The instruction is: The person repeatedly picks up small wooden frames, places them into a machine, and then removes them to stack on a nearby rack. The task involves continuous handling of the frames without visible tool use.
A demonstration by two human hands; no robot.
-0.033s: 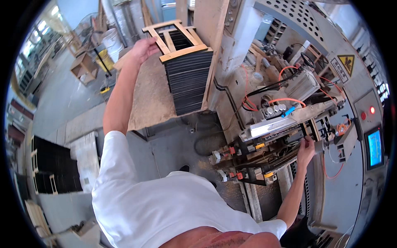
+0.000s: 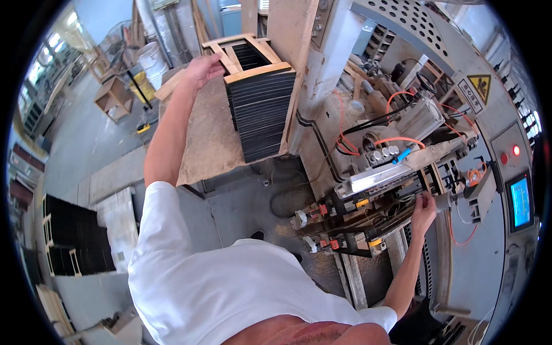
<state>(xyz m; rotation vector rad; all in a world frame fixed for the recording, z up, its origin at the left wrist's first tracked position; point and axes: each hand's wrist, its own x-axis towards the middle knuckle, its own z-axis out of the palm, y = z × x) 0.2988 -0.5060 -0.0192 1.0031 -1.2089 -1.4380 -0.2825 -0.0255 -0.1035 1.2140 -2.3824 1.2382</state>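
My left hand reaches out to the far left, fingertips closed on the near left edge of a light wooden frame. That frame lies on top of a tall stack of frames with dark sides. At the right, my right hand is at the clamping bed of a machine. Its fingers are bent together beside a narrow wooden piece set in the machine; what they grip, if anything, is hidden.
The stack stands on a dusty wooden table. Orange hoses run over the machine. A control panel with a lit screen is at the right. Another dark stack lies at the lower left, and a wooden box sits beyond.
The top frame now sits more squarely over the stack, and my left hand has shifted slightly right with it. My right hand stays at the machine.
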